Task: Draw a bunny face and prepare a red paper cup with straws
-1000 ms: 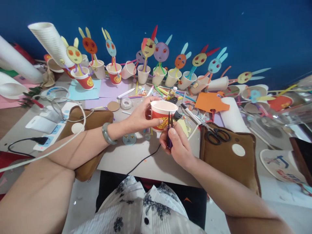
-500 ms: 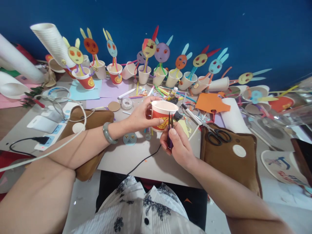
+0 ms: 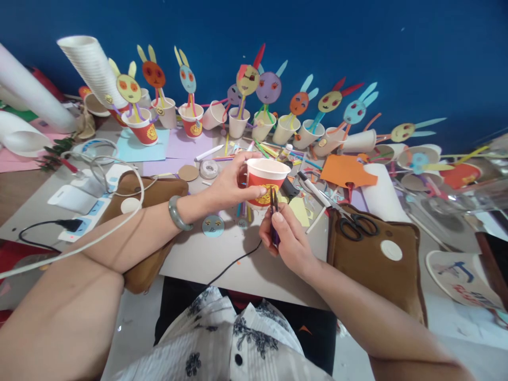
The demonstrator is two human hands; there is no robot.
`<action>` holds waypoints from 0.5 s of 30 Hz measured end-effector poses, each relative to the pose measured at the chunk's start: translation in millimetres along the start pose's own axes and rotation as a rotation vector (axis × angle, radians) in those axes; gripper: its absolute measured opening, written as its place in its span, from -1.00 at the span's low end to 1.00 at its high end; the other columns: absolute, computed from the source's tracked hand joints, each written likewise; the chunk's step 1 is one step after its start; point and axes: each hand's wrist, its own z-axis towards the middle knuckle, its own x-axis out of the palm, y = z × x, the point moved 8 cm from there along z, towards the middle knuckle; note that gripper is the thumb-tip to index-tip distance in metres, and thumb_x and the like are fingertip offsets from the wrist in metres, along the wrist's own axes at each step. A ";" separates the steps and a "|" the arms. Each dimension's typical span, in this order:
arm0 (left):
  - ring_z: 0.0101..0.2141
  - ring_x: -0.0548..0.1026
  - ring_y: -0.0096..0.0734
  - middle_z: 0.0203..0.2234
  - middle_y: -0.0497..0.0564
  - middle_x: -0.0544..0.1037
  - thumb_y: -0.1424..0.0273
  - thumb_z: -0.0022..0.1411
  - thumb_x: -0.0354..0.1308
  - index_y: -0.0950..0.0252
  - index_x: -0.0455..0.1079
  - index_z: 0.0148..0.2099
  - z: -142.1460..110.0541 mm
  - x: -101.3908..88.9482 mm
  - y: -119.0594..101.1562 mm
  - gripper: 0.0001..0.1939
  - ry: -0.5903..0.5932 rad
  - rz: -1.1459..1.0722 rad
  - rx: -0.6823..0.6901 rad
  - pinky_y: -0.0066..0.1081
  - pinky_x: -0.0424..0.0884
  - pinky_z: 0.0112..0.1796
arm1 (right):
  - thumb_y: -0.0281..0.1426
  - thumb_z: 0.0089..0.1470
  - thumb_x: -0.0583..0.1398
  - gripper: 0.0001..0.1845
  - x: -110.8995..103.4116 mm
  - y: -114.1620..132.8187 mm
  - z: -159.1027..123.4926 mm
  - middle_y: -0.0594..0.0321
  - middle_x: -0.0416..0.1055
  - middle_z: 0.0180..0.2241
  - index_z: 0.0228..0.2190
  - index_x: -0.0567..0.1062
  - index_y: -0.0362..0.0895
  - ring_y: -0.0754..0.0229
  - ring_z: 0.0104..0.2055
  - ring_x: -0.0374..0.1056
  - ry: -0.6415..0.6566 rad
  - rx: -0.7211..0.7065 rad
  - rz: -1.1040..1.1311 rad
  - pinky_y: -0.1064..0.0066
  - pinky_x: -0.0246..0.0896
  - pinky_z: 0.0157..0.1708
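Note:
A red and white paper cup (image 3: 270,179) with a gold emblem is upright above the table, tipped slightly. My left hand (image 3: 232,182) is wrapped round its left side, the thumb lying across the front beside the emblem. In my right hand (image 3: 292,238) is a pair of small thread snips (image 3: 273,203) with dark pointed blades and purple handles. Their tips point up in front of the emblem; whether they touch the cup I cannot tell. Below the cup, a blue paper disc with a drawn face (image 3: 213,226) and a small "Hi" disc (image 3: 242,224) lie on the table.
Paper rabbit figures in cups, such as a purple one (image 3: 269,88), line the blue wall. Black-handled scissors (image 3: 359,228) rest on a brown pouch (image 3: 373,270) at right. Left are another brown pouch (image 3: 151,267), a power strip (image 3: 85,214) and stacked cups (image 3: 89,66).
The snips have shifted slightly left and down the cup's front, their tips now by the emblem. The cup is raised a little. The view has turned slightly.

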 end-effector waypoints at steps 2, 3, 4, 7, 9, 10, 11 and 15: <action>-0.11 0.54 -0.29 -0.04 0.09 0.49 0.23 0.06 0.43 0.19 0.18 0.17 -0.3 0.2 0.0 -0.29 0.001 -0.003 -0.006 -0.30 0.52 -0.11 | 0.09 0.28 0.06 -0.56 -0.2 -0.8 0.3 0.54 0.27 -0.63 -0.32 0.15 -0.01 0.41 -0.72 0.05 -0.003 0.004 0.000 0.57 -0.08 -0.76; -0.11 0.54 -0.29 -0.05 0.08 0.49 0.22 0.06 0.43 0.19 0.19 0.17 -0.3 0.3 0.0 -0.29 0.003 -0.003 -0.009 -0.29 0.51 -0.11 | 0.09 0.28 0.06 -0.56 -0.2 -1.1 0.4 0.54 0.27 -0.63 -0.32 0.15 -0.01 0.41 -0.72 0.05 -0.003 0.006 0.000 0.57 -0.08 -0.76; -0.11 0.54 -0.29 -0.05 0.08 0.50 0.22 0.06 0.43 0.19 0.19 0.17 -0.3 0.4 0.0 -0.29 0.006 -0.001 -0.010 -0.29 0.51 -0.11 | 0.09 0.29 0.06 -0.56 -0.1 -1.3 0.5 0.54 0.27 -0.63 -0.32 0.15 -0.01 0.41 -0.72 0.05 -0.003 0.006 0.000 0.57 -0.08 -0.76; -0.11 0.54 -0.29 -0.05 0.08 0.49 0.21 0.06 0.42 0.19 0.19 0.17 0.0 0.7 0.1 -0.30 0.015 0.008 -0.002 -0.28 0.50 -0.10 | 0.09 0.29 0.04 -0.56 -0.1 -0.8 0.5 0.54 0.26 -0.63 -0.32 0.15 -0.01 0.42 -0.73 0.04 -0.002 -0.002 -0.002 0.57 -0.08 -0.76; -0.10 0.53 -0.28 -0.04 0.09 0.49 0.20 0.07 0.42 0.19 0.19 0.17 0.2 0.5 -0.2 -0.30 0.016 0.013 0.011 -0.29 0.50 -0.11 | 0.09 0.30 0.04 -0.56 -0.4 -0.5 0.3 0.54 0.27 -0.63 -0.32 0.15 -0.01 0.42 -0.73 0.04 -0.005 -0.006 -0.013 0.57 -0.08 -0.76; -0.10 0.53 -0.29 -0.04 0.09 0.48 0.19 0.07 0.42 0.19 0.19 0.17 0.3 0.5 -0.3 -0.30 0.016 0.016 0.016 -0.29 0.49 -0.11 | 0.09 0.30 0.04 -0.56 -0.6 -0.5 0.2 0.54 0.27 -0.63 -0.32 0.15 -0.01 0.42 -0.73 0.04 -0.007 -0.006 -0.019 0.57 -0.08 -0.76; -0.10 0.52 -0.29 -0.03 0.09 0.48 0.18 0.07 0.42 0.18 0.19 0.17 0.4 0.4 -0.4 -0.30 0.015 0.019 0.021 -0.29 0.49 -0.11 | 0.08 0.30 0.03 -0.57 -0.8 -0.6 0.1 0.54 0.27 -0.63 -0.32 0.15 -0.01 0.42 -0.73 0.04 -0.009 -0.005 -0.023 0.57 -0.08 -0.76; -0.08 0.52 -0.28 -0.02 0.09 0.47 0.16 0.07 0.42 0.17 0.20 0.17 0.0 0.7 -1.7 -0.30 0.017 0.037 0.035 -0.28 0.48 -0.08 | 0.09 0.30 0.03 -0.56 -1.2 -1.2 0.2 0.54 0.28 -0.62 -0.32 0.14 -0.01 0.41 -0.73 0.04 -0.013 -0.001 -0.025 0.56 -0.07 -0.76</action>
